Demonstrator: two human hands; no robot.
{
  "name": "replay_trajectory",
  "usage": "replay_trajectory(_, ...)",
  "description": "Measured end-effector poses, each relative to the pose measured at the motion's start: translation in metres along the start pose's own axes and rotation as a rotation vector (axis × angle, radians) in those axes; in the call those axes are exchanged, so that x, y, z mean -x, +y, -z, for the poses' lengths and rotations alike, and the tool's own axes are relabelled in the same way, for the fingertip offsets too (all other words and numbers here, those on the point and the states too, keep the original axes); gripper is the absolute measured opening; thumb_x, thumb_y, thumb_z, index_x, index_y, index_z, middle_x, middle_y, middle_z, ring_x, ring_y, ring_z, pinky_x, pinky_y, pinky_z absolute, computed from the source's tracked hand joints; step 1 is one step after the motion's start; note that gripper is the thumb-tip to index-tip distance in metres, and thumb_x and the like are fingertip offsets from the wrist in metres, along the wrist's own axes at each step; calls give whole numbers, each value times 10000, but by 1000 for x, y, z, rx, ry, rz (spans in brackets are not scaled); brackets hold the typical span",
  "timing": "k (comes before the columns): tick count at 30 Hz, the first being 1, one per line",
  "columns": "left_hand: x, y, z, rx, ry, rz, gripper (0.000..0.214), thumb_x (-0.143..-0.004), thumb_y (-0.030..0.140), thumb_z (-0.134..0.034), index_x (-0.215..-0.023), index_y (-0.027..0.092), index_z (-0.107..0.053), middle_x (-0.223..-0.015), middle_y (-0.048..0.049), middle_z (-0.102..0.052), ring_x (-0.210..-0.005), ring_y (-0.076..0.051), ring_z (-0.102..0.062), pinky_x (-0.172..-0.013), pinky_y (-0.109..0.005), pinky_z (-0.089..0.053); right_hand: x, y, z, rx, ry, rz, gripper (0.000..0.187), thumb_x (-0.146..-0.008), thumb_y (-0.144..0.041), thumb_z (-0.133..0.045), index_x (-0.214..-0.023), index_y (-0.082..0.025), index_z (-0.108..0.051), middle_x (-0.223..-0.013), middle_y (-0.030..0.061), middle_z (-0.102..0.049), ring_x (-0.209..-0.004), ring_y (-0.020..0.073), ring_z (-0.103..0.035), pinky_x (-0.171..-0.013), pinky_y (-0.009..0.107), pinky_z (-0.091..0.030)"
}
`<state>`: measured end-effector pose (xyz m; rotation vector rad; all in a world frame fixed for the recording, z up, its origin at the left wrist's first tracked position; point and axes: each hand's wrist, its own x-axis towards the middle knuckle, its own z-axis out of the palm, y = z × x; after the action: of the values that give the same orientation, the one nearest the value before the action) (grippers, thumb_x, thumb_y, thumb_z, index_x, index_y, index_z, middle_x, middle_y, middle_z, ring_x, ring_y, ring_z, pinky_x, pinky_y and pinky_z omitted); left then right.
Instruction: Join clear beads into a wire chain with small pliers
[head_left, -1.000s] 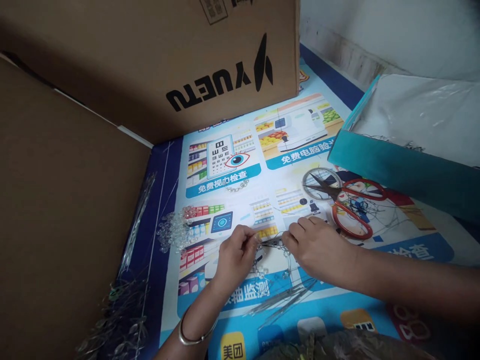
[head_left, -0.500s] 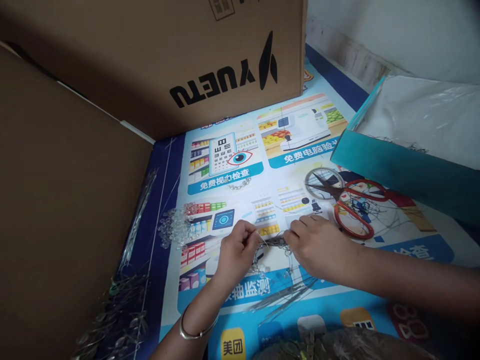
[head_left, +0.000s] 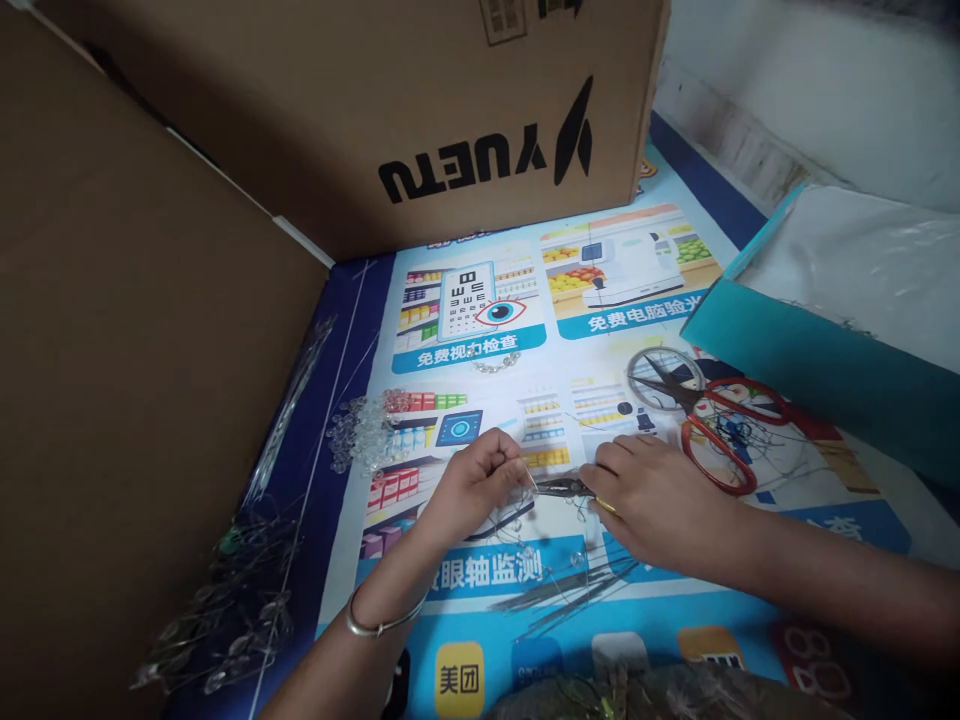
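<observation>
My right hand (head_left: pixel 649 490) is wrapped round a pair of pliers (head_left: pixel 562 487) with dark jaws; a bit of yellow handle shows under the fingers. The jaws point left and meet a thin wire (head_left: pixel 531 472). Thumb and forefinger of my left hand (head_left: pixel 480 480), which wears a bangle at the wrist, pinch that wire. Below both hands hang or lie clear beads (head_left: pixel 577 560) on fine wire; which of the two I cannot tell. Straight cut wires (head_left: pixel 555 595) lie in a bundle just in front.
A heap of clear beads (head_left: pixel 364 435) is at the left, and a short curved bead string (head_left: pixel 495 362) lies farther back. Red-handled scissors (head_left: pixel 705 405) rest across a round dish. A teal box (head_left: pixel 817 350) stands right; large cartons (head_left: pixel 480 120) wall the back and left. Beaded wires (head_left: pixel 225 610) lie lower left.
The view has shifted a little, so the scene sits farther right. My right hand has turned slightly, and more of the pliers' jaws and handle shows. The left hand still pinches the wire.
</observation>
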<state>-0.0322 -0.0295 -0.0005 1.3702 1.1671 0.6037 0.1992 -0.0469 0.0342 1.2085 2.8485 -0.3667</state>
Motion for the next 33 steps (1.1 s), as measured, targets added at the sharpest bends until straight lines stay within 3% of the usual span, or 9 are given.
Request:
replay_trajectory(11,-1,-4,3,90,-49,-41,192,-849,336,-520,-796,161,-459,-701,-4,-625,-462,-43,-459,-464,-164,-365,1,2,2,-55,-40,-30,257,-867,-301,-420,-1042,-188,-570,-919,86,-554,-884,241,-491,-759,369,-347)
replay_trajectory(23,2,0,-1,-12,17,-27,176,-843,331,-503,-799,165,-470,-693,0,-626,-468,-53,-477,-469,-164,-376,0,2,2,-117,-87,-76,269,-871,-319,-416,-1043,-187,-575,-944,80,-570,-901,237,-522,-754,351,-372)
replay_trajectory(33,3,1,-2,-153,46,-49,122,-850,274,-468,-793,170,-495,-517,56,-497,-449,-56,-421,-460,-160,-314,-3,2,1,-144,-130,-72,283,-883,-338,-389,-1057,-201,-565,-916,65,-576,-848,218,-531,-684,318,-359)
